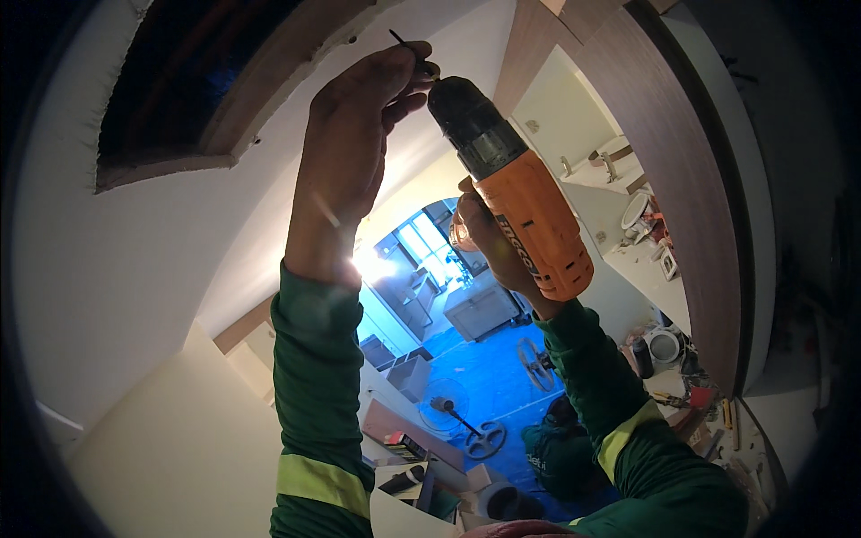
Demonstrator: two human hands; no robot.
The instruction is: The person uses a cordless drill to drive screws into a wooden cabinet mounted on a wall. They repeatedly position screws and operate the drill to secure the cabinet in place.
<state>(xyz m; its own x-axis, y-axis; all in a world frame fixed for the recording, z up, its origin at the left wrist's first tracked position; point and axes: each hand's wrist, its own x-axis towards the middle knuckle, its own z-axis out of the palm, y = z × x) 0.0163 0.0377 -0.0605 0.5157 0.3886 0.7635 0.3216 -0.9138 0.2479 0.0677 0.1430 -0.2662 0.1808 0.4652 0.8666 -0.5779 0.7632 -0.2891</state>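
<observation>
My right hand [493,240] is wrapped round the handle of an orange and black cordless drill [535,220], its chuck tilted up and to the left. At the tip of the chuck, my left hand [363,103] pinches a thin dark screw [403,41] whose slim end points up and left. The fingers partly hide where screw and drill meet. Both arms are raised overhead in green sleeves with yellow bands. Just left of my left hand is a wood-framed opening [269,85] in the white ceiling.
Wood-faced cabinetry [700,170] curves along the right, with cluttered shelves [650,242]. Below, a person in green [563,453] is on the blue-covered floor [502,386], near a pedestal fan [448,408]. A grey box-like cabinet [482,308] stands farther off.
</observation>
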